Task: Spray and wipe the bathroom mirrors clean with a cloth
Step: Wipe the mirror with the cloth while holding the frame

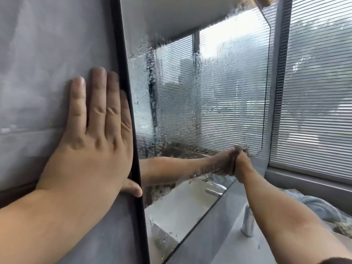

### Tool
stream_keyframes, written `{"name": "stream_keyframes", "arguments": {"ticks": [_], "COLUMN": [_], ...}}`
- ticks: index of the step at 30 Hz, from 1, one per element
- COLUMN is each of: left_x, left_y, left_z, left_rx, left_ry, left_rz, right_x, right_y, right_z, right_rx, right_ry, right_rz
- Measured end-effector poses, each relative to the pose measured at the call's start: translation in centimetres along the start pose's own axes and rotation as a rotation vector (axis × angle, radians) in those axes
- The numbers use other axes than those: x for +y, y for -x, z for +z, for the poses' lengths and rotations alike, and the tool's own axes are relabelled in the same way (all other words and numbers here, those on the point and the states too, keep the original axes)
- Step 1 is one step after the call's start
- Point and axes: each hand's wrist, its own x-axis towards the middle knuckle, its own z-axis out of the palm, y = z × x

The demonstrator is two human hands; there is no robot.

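The right hand (pixel 242 166) grips a bunched cloth (pixel 244 149) against the lower right corner of the wet mirror (pixel 228 92). The left hand (pixel 91 134) lies flat, fingers straight, on the left grey panel (pixel 47 44).

**Window, sill and counter**

Horizontal blinds (pixel 314 92) fill the right side, with daylight and blurred greenery showing between the slats. A grey sill (pixel 304 185) runs below them. Crumpled pale-blue fabric (pixel 320 206) lies at the near right, under the sill. A grey upright metal stem (pixel 247 223) stands on the pale counter (pixel 228 250). A matte grey panel (pixel 47 54) covers the left.
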Motion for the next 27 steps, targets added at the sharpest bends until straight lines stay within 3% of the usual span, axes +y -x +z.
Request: {"name": "stream_keyframes", "arguments": {"ticks": [3,6,9,11,15,19,22,27], "left_x": [-0.1,-0.1,-0.1,-0.1,-0.2,-0.1,-0.1,0.0], "left_y": [-0.2,-0.3,-0.2,-0.2,-0.2,-0.2,-0.1,0.2], "left_z": [0.3,0.3,0.4,0.5,0.3,-0.1,-0.6,-1.4], "left_rx": [-0.015,-0.035,-0.063,-0.059,-0.064,-0.108,-0.134,-0.124], "left_ry": [0.019,0.034,0.031,0.029,0.035,0.024,0.012,-0.032], "left_rz": [0.010,0.010,0.016,0.020,0.012,0.010,0.002,0.005], "right_x": [-0.4,-3.4,-6.5,-7.8,-6.9,-2.3,-1.0,-5.7], "right_y": [-2.0,1.5,2.3,3.0,10.7,20.6,28.0,34.5], "right_z": [1.0,2.1,2.6,2.5,2.9,2.7,3.7,6.6], "right_rx": [0.020,0.020,0.060,-0.035,-0.259,-0.344,-0.451,-0.571], "right_ry": [-0.005,-0.031,-0.018,0.115,0.309,0.607,0.681,0.708], "right_rz": [0.009,-0.028,-0.178,-0.286,-0.737,-1.225,-1.537,-1.799]}}
